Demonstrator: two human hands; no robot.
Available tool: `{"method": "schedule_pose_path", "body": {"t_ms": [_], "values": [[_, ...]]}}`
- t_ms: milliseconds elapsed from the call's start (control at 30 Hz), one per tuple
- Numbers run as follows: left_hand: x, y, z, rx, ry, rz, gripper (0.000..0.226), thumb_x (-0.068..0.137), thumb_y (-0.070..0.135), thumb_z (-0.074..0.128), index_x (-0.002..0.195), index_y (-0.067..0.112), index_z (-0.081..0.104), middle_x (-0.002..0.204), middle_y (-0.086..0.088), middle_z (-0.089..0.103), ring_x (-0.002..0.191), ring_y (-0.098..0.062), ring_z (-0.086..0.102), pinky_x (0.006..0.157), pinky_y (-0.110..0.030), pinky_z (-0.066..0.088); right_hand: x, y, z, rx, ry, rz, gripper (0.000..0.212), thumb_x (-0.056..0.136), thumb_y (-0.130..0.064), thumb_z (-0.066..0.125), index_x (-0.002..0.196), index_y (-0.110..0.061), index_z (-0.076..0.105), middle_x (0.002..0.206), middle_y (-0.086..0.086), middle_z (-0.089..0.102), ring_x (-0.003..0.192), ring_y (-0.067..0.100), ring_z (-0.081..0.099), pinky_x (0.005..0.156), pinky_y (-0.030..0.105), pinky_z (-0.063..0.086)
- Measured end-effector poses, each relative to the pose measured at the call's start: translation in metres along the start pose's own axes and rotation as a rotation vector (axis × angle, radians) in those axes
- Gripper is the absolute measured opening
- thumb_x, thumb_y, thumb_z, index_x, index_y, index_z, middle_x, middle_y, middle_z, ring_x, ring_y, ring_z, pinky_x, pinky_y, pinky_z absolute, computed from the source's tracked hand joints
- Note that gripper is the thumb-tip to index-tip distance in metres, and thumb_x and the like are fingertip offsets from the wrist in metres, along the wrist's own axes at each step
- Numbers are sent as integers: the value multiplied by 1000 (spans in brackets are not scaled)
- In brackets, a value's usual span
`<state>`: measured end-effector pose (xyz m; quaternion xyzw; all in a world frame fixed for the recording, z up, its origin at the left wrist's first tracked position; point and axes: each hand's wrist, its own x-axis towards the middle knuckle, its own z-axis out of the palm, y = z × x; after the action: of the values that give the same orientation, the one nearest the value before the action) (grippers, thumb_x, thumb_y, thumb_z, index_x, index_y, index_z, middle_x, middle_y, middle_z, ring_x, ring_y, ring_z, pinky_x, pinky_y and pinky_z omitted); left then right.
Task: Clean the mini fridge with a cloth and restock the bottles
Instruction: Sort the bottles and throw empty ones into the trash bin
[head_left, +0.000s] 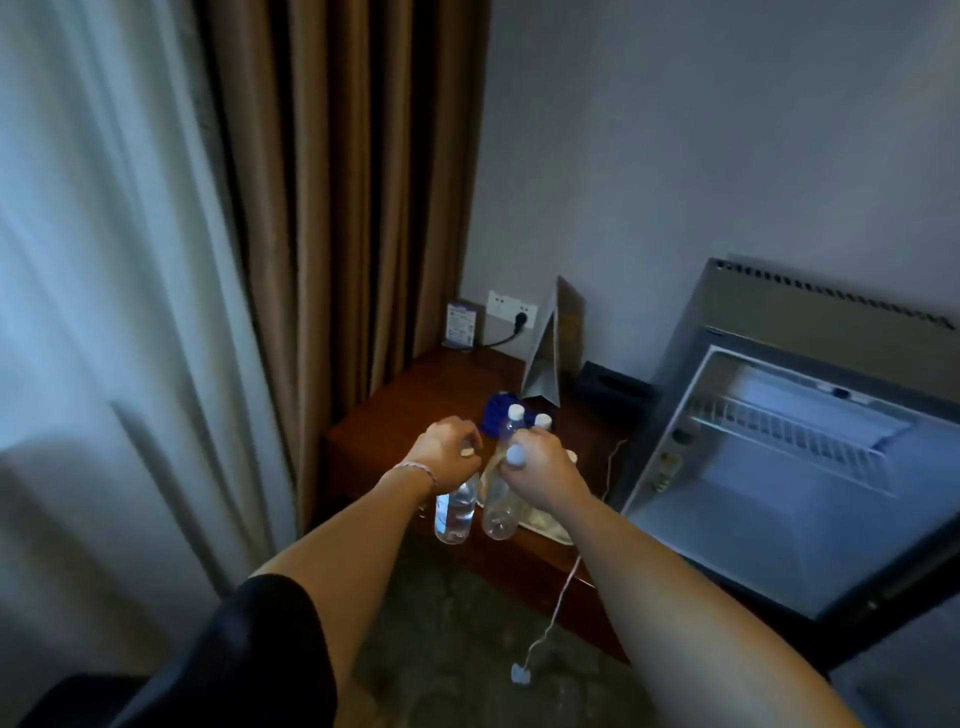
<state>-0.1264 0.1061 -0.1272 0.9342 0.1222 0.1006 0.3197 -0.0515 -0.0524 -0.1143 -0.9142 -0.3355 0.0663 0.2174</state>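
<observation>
My left hand (451, 453) grips a clear water bottle (456, 512) by its neck, the white cap showing between the fingers. My right hand (535, 470) grips the neck of a second clear bottle (500, 512), its white cap poking out by the thumb. Both bottles hang over the front edge of the dark wooden desk (415, 405). Two more capped bottles (515, 418) stand just behind my right hand, next to a blue cloth (496, 410). The mini fridge (779, 467) stands open at the right, its white interior and wire shelf (789, 431) bare.
A folded card stand (550, 358), a small blue sign (461, 325) and a wall socket with a black plug (522, 317) sit at the desk's back. A dark tissue box (613, 387) lies by the fridge. A white cable (556, 608) dangles off the desk. Curtains hang at left.
</observation>
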Motion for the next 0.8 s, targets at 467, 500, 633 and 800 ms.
{"method": "schedule_pose_path", "body": {"t_ms": [467,500,633,800], "values": [[107,-138,-59,-18,77,-103,17,86,17,66,103,18,64,110,2,55,98,-19,58,87,-36,51,157,-67,54,-28,-5,-21,22,93,-24,62,112,-14,60,106,-1,44,96,24,55,79,39,48],[116,-145,-58,-26,73,-118,16,87,17,66,103,18,64,109,3,55,98,-19,58,88,-37,52,168,-65,58,-22,-13,-18,21,93,-24,62,111,-14,60,105,-2,43,94,23,54,77,39,47],[151,-164,-45,-45,50,-172,16,88,18,63,105,19,64,110,4,55,98,-17,58,89,-36,52,212,-52,73,-28,-62,-3,12,93,-23,62,99,-17,54,104,-2,42,86,22,53,70,39,46],[194,-185,-25,-42,12,-237,14,88,17,62,102,20,62,108,4,54,94,-18,58,88,-39,53,274,-31,95,-33,-132,-14,11,94,-25,61,99,-20,52,106,-3,43,89,20,53,75,38,50]]}}
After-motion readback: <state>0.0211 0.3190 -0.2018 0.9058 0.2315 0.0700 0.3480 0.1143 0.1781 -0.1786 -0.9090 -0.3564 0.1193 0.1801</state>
